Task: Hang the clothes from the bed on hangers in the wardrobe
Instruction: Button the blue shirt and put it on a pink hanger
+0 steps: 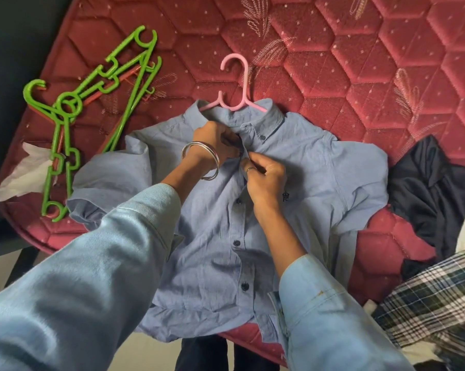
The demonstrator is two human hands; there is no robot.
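1. The light blue button-up shirt (293, 167) lies flat on its back at the centre of the red quilted mattress (359, 62), with the pink hanger (235, 103) already inside the collar and its hook pointing to 12 o'clock.
2. Both hands work at the upper placket: the left hand (215, 141) and the right hand (265, 178) each pinch fabric near the top button, apparently fastening it.
3. Spare green hangers (73, 103) lie at 9 o'clock.
4. A dark garment (429, 191) and a plaid garment (434, 298), at 3 to 4 o'clock, are not on hangers; nothing visible has reached the wardrobe, so the task looks early.
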